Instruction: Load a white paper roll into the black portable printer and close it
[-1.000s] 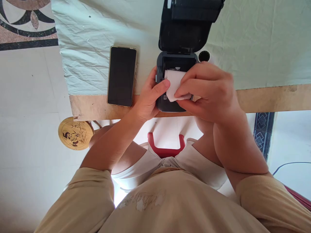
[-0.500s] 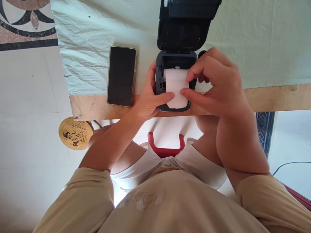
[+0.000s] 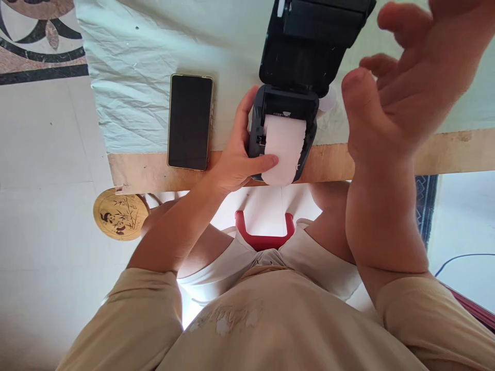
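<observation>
A small dark printer (image 3: 256, 126) is held at the table's front edge, its black lid (image 3: 303, 56) swung up and back. White paper (image 3: 285, 147) lies in its compartment, the free end hanging over the front. My left hand (image 3: 245, 157) wraps round the printer's left side, thumb on the paper. My right hand (image 3: 413, 82) is raised to the right of the printer, fingers apart and nothing in it. Part of a round white object (image 3: 328, 101) shows beside the hinge, mostly hidden behind the printer.
A phone (image 3: 190, 122) with a dark screen lies left of the printer on the pale green cloth (image 3: 135, 77). Bare wood (image 3: 150, 172) shows along the table edge. Below it are a round wooden stool (image 3: 121, 214) and a red frame (image 3: 266, 242) between the legs.
My right hand has let go of the paper and moved up and right. The printer has turned slightly and shifted right, and the paper end now reaches past its front.
</observation>
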`<state>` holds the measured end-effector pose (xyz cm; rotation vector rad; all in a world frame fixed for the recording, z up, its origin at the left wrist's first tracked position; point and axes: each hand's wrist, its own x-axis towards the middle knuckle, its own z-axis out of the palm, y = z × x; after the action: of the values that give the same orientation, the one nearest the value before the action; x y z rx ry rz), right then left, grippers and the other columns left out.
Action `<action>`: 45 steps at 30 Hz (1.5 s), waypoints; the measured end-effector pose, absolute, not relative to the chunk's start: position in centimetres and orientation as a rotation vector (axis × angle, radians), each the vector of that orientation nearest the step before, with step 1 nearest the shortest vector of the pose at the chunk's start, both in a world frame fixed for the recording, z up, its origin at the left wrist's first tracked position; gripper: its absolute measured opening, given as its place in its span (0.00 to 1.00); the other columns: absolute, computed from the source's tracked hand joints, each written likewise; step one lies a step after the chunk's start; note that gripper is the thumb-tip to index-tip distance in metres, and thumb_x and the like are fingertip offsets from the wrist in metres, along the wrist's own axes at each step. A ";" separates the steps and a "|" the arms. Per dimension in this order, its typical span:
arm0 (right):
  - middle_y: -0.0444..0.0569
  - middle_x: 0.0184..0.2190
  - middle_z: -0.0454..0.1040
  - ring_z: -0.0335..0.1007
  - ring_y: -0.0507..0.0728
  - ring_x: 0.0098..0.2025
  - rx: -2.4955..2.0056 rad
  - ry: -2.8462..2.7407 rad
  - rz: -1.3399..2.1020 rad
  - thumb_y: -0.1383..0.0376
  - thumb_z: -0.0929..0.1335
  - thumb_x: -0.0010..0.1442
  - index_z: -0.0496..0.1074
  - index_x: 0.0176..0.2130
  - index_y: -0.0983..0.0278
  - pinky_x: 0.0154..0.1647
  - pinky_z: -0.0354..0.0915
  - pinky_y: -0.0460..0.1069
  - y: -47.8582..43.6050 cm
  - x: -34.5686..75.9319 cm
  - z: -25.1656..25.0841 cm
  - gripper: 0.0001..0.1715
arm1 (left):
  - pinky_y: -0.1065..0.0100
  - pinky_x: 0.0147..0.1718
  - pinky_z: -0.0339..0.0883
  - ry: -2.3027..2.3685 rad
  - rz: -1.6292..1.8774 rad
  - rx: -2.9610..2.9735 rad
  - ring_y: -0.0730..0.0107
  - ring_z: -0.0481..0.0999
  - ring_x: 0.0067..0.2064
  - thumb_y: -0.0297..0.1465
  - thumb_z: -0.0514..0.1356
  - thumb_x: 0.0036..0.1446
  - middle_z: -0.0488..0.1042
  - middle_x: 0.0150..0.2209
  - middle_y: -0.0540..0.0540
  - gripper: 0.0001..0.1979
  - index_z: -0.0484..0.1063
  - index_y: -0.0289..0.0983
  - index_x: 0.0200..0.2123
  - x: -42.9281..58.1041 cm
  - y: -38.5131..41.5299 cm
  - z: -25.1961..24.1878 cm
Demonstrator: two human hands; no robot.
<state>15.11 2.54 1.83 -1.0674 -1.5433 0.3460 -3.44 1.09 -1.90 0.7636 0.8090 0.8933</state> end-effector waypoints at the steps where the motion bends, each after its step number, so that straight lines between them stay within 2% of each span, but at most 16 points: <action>1: 0.35 0.51 0.69 0.69 0.56 0.51 -1.021 -1.563 0.377 0.61 0.68 0.58 0.66 0.52 0.39 0.39 0.65 0.50 2.8 15.1 1.7 0.24 | 0.63 0.43 0.75 0.805 0.881 0.769 0.57 0.74 0.54 0.26 0.72 0.31 0.69 0.58 0.50 0.55 0.51 0.56 0.62 -3.5 1.1 -1.8; 4: 0.39 0.45 0.69 0.72 0.54 0.47 -1.014 -1.573 0.362 0.63 0.65 0.62 0.69 0.49 0.44 0.33 0.66 0.46 3.1 14.6 1.8 0.18 | 0.65 0.42 0.76 0.795 0.869 0.783 0.59 0.75 0.52 0.24 0.71 0.31 0.68 0.59 0.51 0.55 0.51 0.56 0.62 -3.5 1.0 -1.9; 6: 0.42 0.39 0.69 0.72 0.53 0.42 -1.119 -1.545 0.304 0.63 0.65 0.61 0.72 0.42 0.50 0.27 0.64 0.45 2.8 14.1 2.2 0.10 | 0.66 0.42 0.76 0.766 0.883 0.792 0.60 0.75 0.53 0.23 0.71 0.32 0.67 0.59 0.51 0.55 0.51 0.55 0.62 -3.6 1.1 -2.1; 9: 0.43 0.33 0.70 0.72 0.55 0.41 -1.210 -1.567 0.373 0.65 0.67 0.58 0.70 0.32 0.54 0.30 0.68 0.48 2.1 13.8 2.9 0.03 | 0.66 0.44 0.75 0.754 0.894 0.774 0.59 0.73 0.56 0.23 0.71 0.32 0.68 0.59 0.51 0.55 0.51 0.54 0.63 -3.7 1.1 -2.4; 13: 0.46 0.37 0.72 0.70 0.59 0.49 -1.186 -1.804 0.490 0.67 0.68 0.53 0.69 0.34 0.56 0.40 0.70 0.54 1.8 14.3 2.6 0.07 | 0.63 0.45 0.75 0.799 0.897 0.727 0.59 0.75 0.54 0.26 0.71 0.34 0.74 0.51 0.52 0.55 0.48 0.55 0.63 -3.8 1.1 -2.7; 18: 0.49 0.43 0.71 0.68 0.60 0.48 -1.119 -1.961 0.464 0.66 0.71 0.49 0.72 0.33 0.56 0.45 0.71 0.56 2.1 15.0 1.5 0.08 | 0.64 0.43 0.75 0.773 0.917 0.730 0.61 0.77 0.50 0.27 0.71 0.36 0.76 0.46 0.51 0.54 0.47 0.54 0.63 -3.7 1.1 -2.7; 26: 0.50 0.48 0.66 0.66 0.61 0.51 -1.145 -2.040 0.496 0.67 0.68 0.50 0.71 0.36 0.55 0.45 0.71 0.58 1.6 15.2 1.6 0.10 | 0.67 0.41 0.74 0.725 0.932 0.742 0.58 0.73 0.55 0.28 0.72 0.35 0.72 0.55 0.50 0.57 0.44 0.55 0.65 -3.7 1.1 -2.6; 29: 0.49 0.48 0.66 0.66 0.61 0.51 -1.130 -2.059 0.495 0.66 0.67 0.51 0.71 0.37 0.55 0.46 0.71 0.58 1.6 15.3 1.6 0.10 | 0.66 0.43 0.74 0.710 0.942 0.743 0.58 0.72 0.57 0.28 0.72 0.36 0.71 0.55 0.51 0.57 0.44 0.55 0.65 -3.6 1.0 -2.6; 32: 0.49 0.47 0.67 0.66 0.60 0.51 -1.138 -2.020 0.487 0.64 0.66 0.53 0.70 0.40 0.55 0.44 0.71 0.57 1.4 15.0 1.5 0.11 | 0.64 0.49 0.72 0.652 1.003 0.753 0.58 0.69 0.59 0.32 0.70 0.39 0.72 0.53 0.52 0.49 0.49 0.54 0.63 -3.4 1.0 -2.6; 35: 0.50 0.48 0.67 0.66 0.60 0.49 -1.164 -1.949 0.497 0.62 0.67 0.53 0.67 0.48 0.55 0.34 0.70 0.52 1.1 14.5 1.5 0.21 | 0.62 0.54 0.69 0.596 1.111 0.735 0.58 0.63 0.64 0.41 0.65 0.48 0.70 0.54 0.54 0.35 0.58 0.53 0.59 -3.1 0.8 -2.4; 38: 0.51 0.52 0.66 0.66 0.60 0.49 -1.183 -1.932 0.522 0.59 0.68 0.52 0.64 0.53 0.56 0.29 0.68 0.49 0.7 14.0 1.4 0.28 | 0.62 0.58 0.65 0.618 1.146 0.734 0.59 0.56 0.67 0.47 0.59 0.52 0.69 0.56 0.54 0.28 0.61 0.53 0.56 -2.8 0.8 -2.3; 43: 0.49 0.57 0.61 0.68 0.59 0.47 -1.219 -1.944 0.650 0.56 0.65 0.54 0.60 0.55 0.53 0.28 0.69 0.49 0.4 13.8 1.0 0.29 | 0.59 0.59 0.64 0.540 1.223 0.768 0.59 0.53 0.69 0.46 0.58 0.53 0.69 0.54 0.56 0.23 0.64 0.55 0.53 -2.8 0.7 -2.5; 45: 0.49 0.58 0.60 0.67 0.60 0.49 -1.212 -1.935 0.689 0.56 0.65 0.55 0.59 0.56 0.53 0.30 0.70 0.50 0.4 13.7 0.8 0.29 | 0.55 0.59 0.64 0.591 1.183 0.743 0.58 0.53 0.69 0.41 0.56 0.57 0.68 0.54 0.56 0.22 0.63 0.52 0.55 -2.9 0.6 -2.3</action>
<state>13.75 0.39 0.84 -1.2117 -1.9353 0.6887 -2.91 0.59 -2.35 0.7431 0.5912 1.1834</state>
